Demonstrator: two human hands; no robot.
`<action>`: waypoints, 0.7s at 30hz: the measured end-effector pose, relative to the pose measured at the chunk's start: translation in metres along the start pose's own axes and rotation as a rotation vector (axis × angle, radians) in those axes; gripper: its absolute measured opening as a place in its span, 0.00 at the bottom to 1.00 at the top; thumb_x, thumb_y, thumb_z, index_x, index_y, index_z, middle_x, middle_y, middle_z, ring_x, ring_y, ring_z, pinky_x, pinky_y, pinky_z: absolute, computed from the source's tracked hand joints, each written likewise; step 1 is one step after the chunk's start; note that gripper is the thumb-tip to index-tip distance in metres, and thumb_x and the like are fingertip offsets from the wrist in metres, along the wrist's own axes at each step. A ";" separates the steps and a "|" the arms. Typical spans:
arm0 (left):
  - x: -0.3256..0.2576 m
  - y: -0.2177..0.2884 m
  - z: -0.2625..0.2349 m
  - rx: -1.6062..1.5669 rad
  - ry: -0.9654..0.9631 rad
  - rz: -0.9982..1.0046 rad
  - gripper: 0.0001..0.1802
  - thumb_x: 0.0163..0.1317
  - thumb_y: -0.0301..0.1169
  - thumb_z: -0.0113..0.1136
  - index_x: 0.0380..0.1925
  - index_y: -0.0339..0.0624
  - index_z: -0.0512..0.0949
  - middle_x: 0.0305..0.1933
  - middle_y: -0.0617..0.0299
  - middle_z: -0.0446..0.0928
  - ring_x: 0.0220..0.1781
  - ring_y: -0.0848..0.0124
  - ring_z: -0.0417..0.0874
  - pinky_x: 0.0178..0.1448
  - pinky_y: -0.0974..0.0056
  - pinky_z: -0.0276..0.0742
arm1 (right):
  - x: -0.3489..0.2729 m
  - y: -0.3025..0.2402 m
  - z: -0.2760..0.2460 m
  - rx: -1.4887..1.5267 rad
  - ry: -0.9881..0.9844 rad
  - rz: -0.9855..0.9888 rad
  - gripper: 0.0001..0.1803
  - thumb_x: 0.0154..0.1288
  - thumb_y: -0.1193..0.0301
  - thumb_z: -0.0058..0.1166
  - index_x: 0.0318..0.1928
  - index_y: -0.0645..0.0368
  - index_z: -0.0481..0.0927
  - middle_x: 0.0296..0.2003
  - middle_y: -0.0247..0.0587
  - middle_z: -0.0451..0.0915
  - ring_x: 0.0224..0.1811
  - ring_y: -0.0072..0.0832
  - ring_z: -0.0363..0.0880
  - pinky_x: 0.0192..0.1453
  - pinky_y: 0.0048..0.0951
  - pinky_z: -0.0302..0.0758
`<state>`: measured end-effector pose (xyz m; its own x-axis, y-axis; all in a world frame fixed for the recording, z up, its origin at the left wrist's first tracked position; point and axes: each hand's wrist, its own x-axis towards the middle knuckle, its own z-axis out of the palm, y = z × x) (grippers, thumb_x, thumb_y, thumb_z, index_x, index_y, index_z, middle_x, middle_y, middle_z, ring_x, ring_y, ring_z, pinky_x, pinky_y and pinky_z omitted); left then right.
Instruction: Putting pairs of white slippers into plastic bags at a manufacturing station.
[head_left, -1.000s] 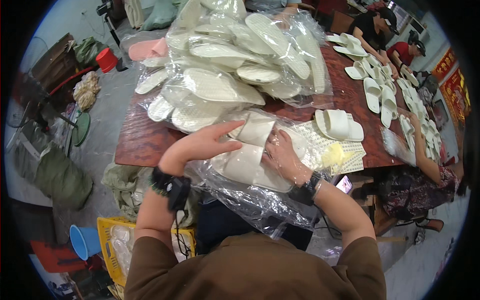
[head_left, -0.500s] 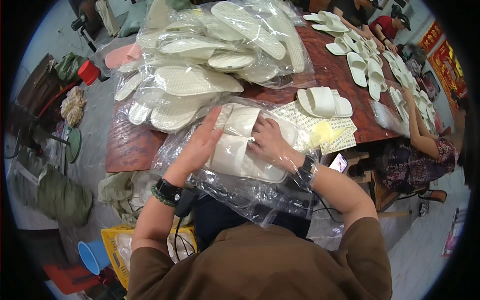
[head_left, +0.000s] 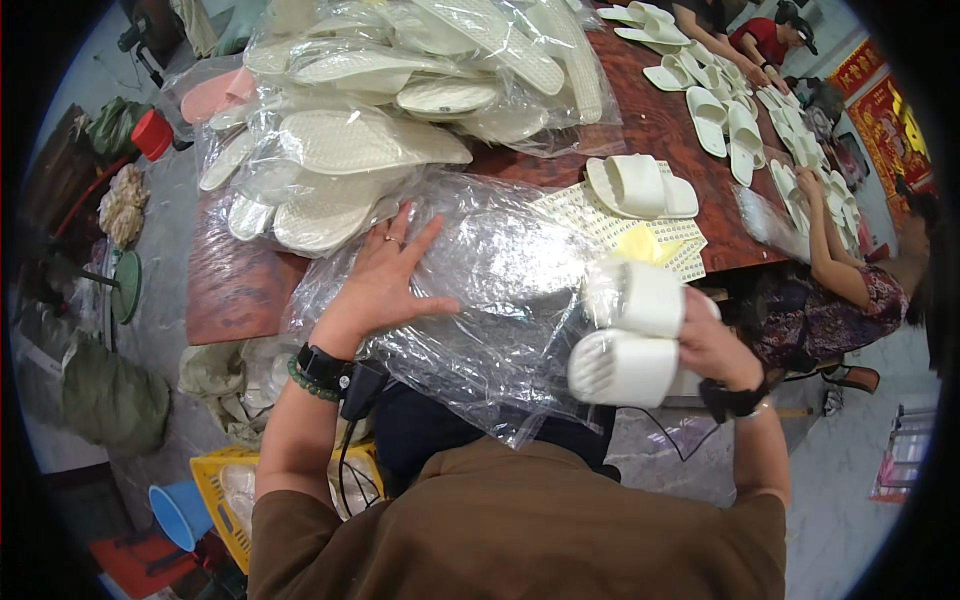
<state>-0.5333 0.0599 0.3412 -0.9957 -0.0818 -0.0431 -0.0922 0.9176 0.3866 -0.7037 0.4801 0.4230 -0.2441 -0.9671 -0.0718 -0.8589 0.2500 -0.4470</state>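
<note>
White open-toed slide slippers [head_left: 630, 368] are clamped in the right grip [head_left: 715, 345], right of a clear plastic bag [head_left: 480, 300]; the left grip [head_left: 375, 290], fingers apart, rests on it; apparently a carry, next needing an even hold.

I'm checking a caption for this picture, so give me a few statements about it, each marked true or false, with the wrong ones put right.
1. The right hand holds a pair of white slippers. True.
2. The left hand is gripping a pink slipper. False: the left hand lies spread on clear plastic, and the pink slipper is at the left side of the big heap.
3. A blue bucket stands to the left of a yellow crate. True.
4. The table top is pale blue. False: the table top is reddish brown.
5. A dark band is worn on the right wrist. True.
</note>
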 end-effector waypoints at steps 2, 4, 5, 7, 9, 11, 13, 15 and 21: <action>0.000 0.000 0.001 -0.040 0.015 -0.016 0.63 0.44 0.68 0.71 0.78 0.60 0.55 0.82 0.37 0.44 0.79 0.29 0.46 0.81 0.40 0.47 | -0.030 0.005 -0.023 -0.025 0.057 0.225 0.23 0.64 0.75 0.56 0.61 0.52 0.81 0.65 0.43 0.74 0.70 0.43 0.67 0.74 0.43 0.59; -0.001 0.000 0.000 -0.032 0.012 -0.031 0.63 0.44 0.68 0.71 0.78 0.59 0.55 0.81 0.36 0.45 0.80 0.29 0.46 0.81 0.40 0.47 | -0.056 0.006 -0.044 -0.092 0.243 0.425 0.23 0.66 0.78 0.54 0.62 0.55 0.80 0.64 0.44 0.75 0.69 0.43 0.70 0.73 0.41 0.62; 0.002 0.002 0.000 -0.018 0.013 -0.038 0.64 0.44 0.68 0.72 0.78 0.59 0.55 0.81 0.35 0.46 0.80 0.30 0.45 0.81 0.40 0.47 | -0.073 0.015 -0.052 -0.051 0.376 0.445 0.23 0.67 0.78 0.53 0.62 0.57 0.79 0.64 0.44 0.75 0.69 0.43 0.70 0.73 0.39 0.62; 0.003 0.003 0.001 -0.011 0.012 -0.043 0.64 0.43 0.68 0.72 0.78 0.59 0.55 0.81 0.34 0.46 0.80 0.30 0.45 0.81 0.40 0.46 | -0.073 0.021 -0.062 0.106 0.629 0.387 0.22 0.71 0.79 0.49 0.64 0.63 0.76 0.65 0.45 0.74 0.68 0.38 0.72 0.72 0.35 0.65; 0.004 0.001 0.003 0.004 0.014 -0.060 0.65 0.43 0.68 0.72 0.78 0.59 0.54 0.81 0.34 0.46 0.81 0.31 0.44 0.81 0.40 0.46 | -0.044 0.000 -0.063 0.266 0.685 0.365 0.21 0.72 0.79 0.48 0.64 0.65 0.75 0.65 0.44 0.74 0.67 0.35 0.73 0.71 0.34 0.67; 0.005 -0.002 0.005 -0.028 0.003 -0.055 0.66 0.41 0.68 0.73 0.78 0.61 0.54 0.81 0.33 0.44 0.81 0.31 0.42 0.82 0.39 0.43 | -0.002 -0.033 -0.054 0.615 0.717 0.353 0.20 0.73 0.79 0.48 0.63 0.67 0.76 0.65 0.43 0.75 0.65 0.31 0.75 0.68 0.32 0.71; 0.005 -0.002 0.001 -0.005 0.001 -0.032 0.61 0.48 0.64 0.71 0.79 0.57 0.53 0.81 0.36 0.46 0.82 0.35 0.45 0.82 0.44 0.44 | 0.046 -0.057 -0.040 0.535 0.553 0.178 0.19 0.72 0.79 0.49 0.61 0.65 0.79 0.63 0.43 0.76 0.66 0.34 0.73 0.71 0.35 0.68; 0.004 -0.007 -0.006 0.019 -0.001 -0.012 0.57 0.55 0.59 0.69 0.79 0.53 0.52 0.82 0.40 0.47 0.82 0.39 0.47 0.83 0.48 0.46 | 0.100 -0.068 -0.015 0.313 0.509 0.001 0.19 0.69 0.77 0.50 0.58 0.59 0.81 0.59 0.49 0.78 0.64 0.47 0.74 0.69 0.41 0.68; 0.006 -0.027 -0.019 -1.658 0.085 -0.147 0.33 0.76 0.37 0.47 0.75 0.31 0.58 0.80 0.52 0.58 0.81 0.65 0.56 0.81 0.63 0.49 | 0.188 -0.037 0.087 -0.114 0.366 0.162 0.18 0.67 0.62 0.54 0.51 0.60 0.82 0.54 0.51 0.75 0.64 0.47 0.66 0.67 0.54 0.58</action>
<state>-0.5374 0.0267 0.3480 -0.9708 -0.1946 -0.1403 -0.0318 -0.4753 0.8792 -0.6786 0.2849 0.3488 -0.5065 -0.8393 0.1975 -0.8355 0.4211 -0.3531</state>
